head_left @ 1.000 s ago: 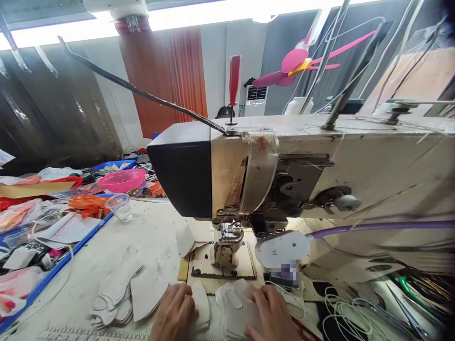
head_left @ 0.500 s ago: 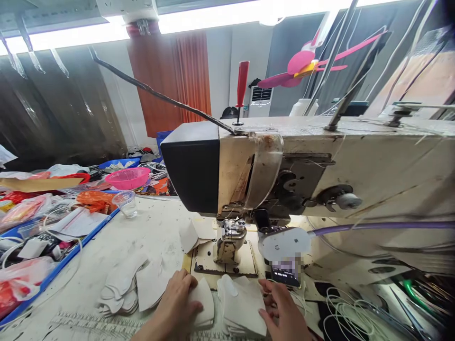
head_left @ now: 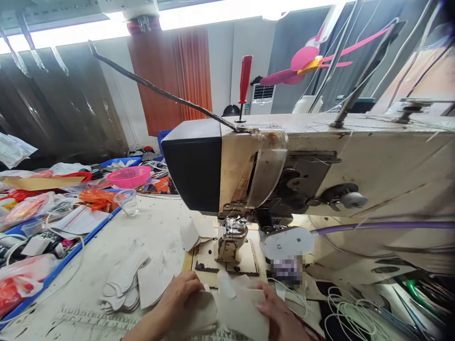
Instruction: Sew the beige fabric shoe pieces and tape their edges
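Observation:
My left hand (head_left: 185,293) is closed around off-white cut pieces (head_left: 201,315) in front of the sewing machine (head_left: 320,180). My right hand (head_left: 279,310) grips the right edge of another bunch of off-white cut pieces (head_left: 241,312), its thumb and fingers on either side. A small whitish rounded piece lies on top of that bunch. The two bunches sit side by side, slightly blurred; I cannot tell if they are cloth or thin leather. Behind them stands the machine's post (head_left: 229,246), with a folded off-white piece (head_left: 194,234) to its left.
Left of my hands lie a stack of curved cut pieces (head_left: 122,284), another stack (head_left: 152,284) and a transparent ruler (head_left: 92,322). A plastic cup (head_left: 128,203) stands near a cluttered blue tray (head_left: 67,253). At right are white cord (head_left: 348,312) and metal tools (head_left: 408,308).
Both hands have closed more firmly on their bunches, which now look raised and tilted. The right hand has shifted slightly inward. The view has moved a little.

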A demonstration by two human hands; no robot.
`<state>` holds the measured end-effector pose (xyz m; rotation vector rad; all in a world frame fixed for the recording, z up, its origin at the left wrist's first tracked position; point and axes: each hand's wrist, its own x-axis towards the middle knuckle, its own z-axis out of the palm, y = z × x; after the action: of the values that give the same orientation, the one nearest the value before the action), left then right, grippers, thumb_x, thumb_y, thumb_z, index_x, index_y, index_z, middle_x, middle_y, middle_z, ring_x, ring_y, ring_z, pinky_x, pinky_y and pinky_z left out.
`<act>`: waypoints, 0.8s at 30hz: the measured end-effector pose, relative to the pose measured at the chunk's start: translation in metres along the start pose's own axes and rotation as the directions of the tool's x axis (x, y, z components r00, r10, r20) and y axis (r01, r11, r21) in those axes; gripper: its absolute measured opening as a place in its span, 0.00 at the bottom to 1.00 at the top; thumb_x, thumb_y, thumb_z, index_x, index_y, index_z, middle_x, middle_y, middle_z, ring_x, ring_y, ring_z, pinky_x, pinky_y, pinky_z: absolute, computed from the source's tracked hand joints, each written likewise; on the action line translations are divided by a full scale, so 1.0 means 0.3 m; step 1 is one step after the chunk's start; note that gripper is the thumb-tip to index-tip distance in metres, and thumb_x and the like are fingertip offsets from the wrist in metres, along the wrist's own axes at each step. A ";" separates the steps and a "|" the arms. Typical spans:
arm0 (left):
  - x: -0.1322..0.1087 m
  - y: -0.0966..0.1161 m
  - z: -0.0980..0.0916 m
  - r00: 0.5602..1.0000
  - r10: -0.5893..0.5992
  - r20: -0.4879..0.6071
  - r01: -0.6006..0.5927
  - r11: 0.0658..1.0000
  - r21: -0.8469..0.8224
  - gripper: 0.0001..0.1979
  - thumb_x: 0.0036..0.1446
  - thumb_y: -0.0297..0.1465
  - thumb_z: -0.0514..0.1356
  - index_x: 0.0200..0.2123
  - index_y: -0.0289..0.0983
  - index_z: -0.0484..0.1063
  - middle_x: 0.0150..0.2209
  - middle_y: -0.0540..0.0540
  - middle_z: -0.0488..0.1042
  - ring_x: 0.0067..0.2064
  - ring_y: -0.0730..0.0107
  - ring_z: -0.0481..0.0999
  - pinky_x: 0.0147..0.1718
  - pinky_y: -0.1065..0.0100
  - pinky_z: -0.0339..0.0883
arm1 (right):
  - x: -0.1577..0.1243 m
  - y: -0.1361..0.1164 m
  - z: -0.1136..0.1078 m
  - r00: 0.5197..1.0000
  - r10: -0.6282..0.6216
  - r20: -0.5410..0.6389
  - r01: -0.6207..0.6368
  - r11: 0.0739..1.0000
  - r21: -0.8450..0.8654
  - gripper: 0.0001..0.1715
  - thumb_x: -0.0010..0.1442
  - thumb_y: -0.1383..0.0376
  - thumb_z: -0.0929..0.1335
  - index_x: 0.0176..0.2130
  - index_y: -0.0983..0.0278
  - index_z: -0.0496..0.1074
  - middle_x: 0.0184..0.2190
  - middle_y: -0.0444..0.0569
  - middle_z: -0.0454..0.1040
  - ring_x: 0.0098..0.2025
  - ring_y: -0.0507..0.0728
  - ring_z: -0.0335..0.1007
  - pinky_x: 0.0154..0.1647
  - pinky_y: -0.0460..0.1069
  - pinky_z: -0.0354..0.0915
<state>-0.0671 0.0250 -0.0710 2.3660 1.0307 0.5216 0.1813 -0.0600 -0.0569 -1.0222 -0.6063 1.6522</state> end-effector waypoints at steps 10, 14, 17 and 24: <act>0.004 0.012 -0.226 0.957 -0.287 0.044 0.247 0.726 -0.642 0.18 0.58 0.46 0.55 0.39 0.38 0.73 0.37 0.46 0.75 0.40 0.64 0.71 0.40 0.69 0.64 | 0.108 0.106 0.153 0.962 0.236 0.134 -0.241 0.970 0.020 0.09 0.38 0.66 0.64 0.24 0.59 0.58 0.18 0.37 0.63 0.20 0.49 0.60 0.21 0.43 0.56; 0.001 0.105 -0.301 0.920 -0.390 -0.037 0.253 0.662 -0.705 0.19 0.58 0.48 0.55 0.40 0.38 0.68 0.32 0.48 0.71 0.32 0.69 0.68 0.31 0.71 0.64 | 0.087 0.090 0.182 0.978 0.160 0.133 -0.151 0.985 -0.077 0.11 0.46 0.61 0.66 0.32 0.59 0.60 0.25 0.39 0.68 0.23 0.51 0.65 0.21 0.45 0.62; 0.010 0.211 -0.267 0.978 -0.189 -0.090 0.138 0.905 -0.401 0.16 0.62 0.43 0.51 0.29 0.38 0.66 0.32 0.47 0.71 0.35 0.67 0.68 0.35 0.68 0.64 | 0.053 0.053 0.212 0.991 0.022 0.135 0.004 0.982 -0.187 0.17 0.51 0.52 0.68 0.37 0.59 0.63 0.29 0.40 0.67 0.24 0.52 0.64 0.17 0.45 0.62; 0.043 0.299 -0.134 0.983 -0.076 -0.168 0.040 0.977 -0.207 0.02 0.56 0.28 0.56 0.31 0.39 0.66 0.31 0.48 0.71 0.37 0.66 0.68 0.40 0.66 0.63 | -0.056 -0.045 0.236 0.878 -0.477 0.036 0.405 0.702 -0.587 0.22 0.60 0.48 0.63 0.37 0.61 0.75 0.29 0.48 0.74 0.31 0.54 0.69 0.33 0.46 0.65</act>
<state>-0.0294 -0.0061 0.0151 2.1332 1.0648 0.7860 0.1289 -0.0644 -0.0049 -1.2697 -1.2247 0.9719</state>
